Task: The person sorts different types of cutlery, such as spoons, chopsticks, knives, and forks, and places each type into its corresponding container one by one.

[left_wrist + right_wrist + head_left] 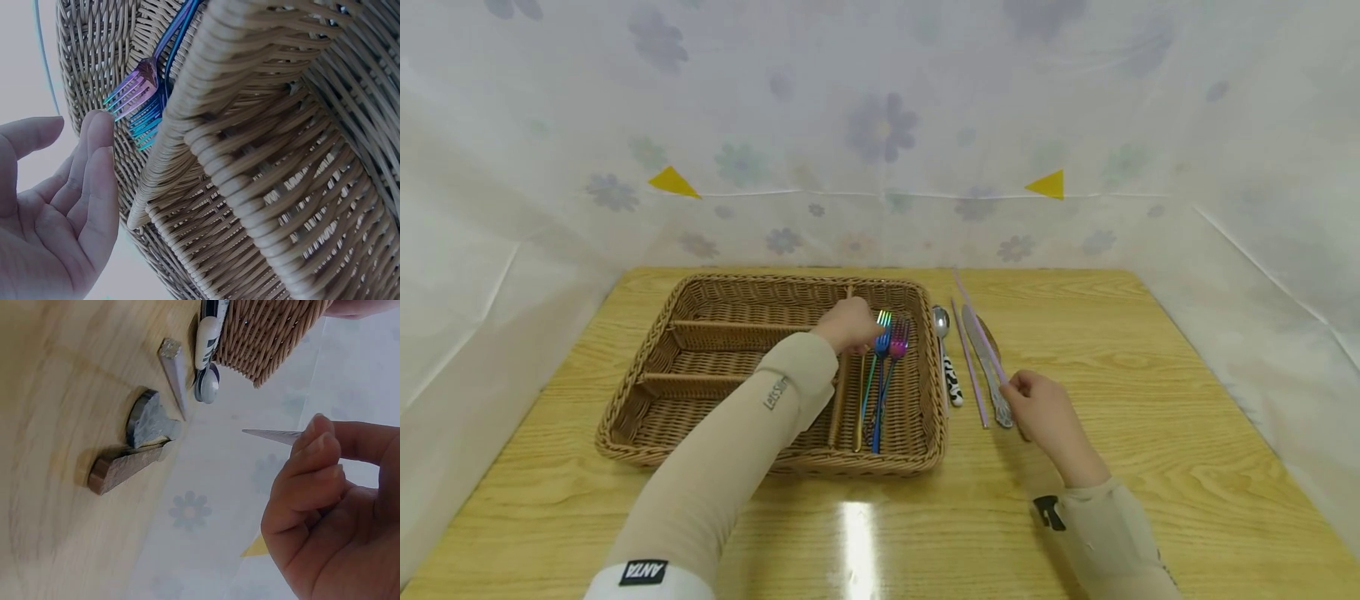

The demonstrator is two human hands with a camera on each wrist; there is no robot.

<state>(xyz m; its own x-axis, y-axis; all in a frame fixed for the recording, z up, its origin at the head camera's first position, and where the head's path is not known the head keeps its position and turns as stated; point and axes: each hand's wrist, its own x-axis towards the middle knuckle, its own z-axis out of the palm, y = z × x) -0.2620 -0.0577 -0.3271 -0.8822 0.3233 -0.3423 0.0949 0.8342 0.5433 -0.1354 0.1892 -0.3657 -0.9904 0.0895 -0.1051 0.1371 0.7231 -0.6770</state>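
Observation:
My right hand (1045, 421) pinches a thin pink chopstick (981, 329) between thumb and fingertips, its narrow end pointing away from me. In the right wrist view the chopstick (269, 434) is raised over the table. A second pink chopstick (972, 367) lies beside an ornate silver knife (988, 364). My left hand (848, 325) is over the right compartment of the wicker basket (934, 400), near its divider. Seen from the left wrist, that hand (69, 194) has thumb and fingers apart, holding nothing, fingertips close to the purple fork (140, 87). Blue-green forks (149, 120) lie beside it.
Between basket and chopsticks lies a spoon (942, 322) with a black-and-white patterned handle. A brown wooden utensil (128, 465) lies beside the knife, mostly covered by it in the head view. Dividers (737, 325) split the basket's left side. A flowered curtain (880, 125) backs the table.

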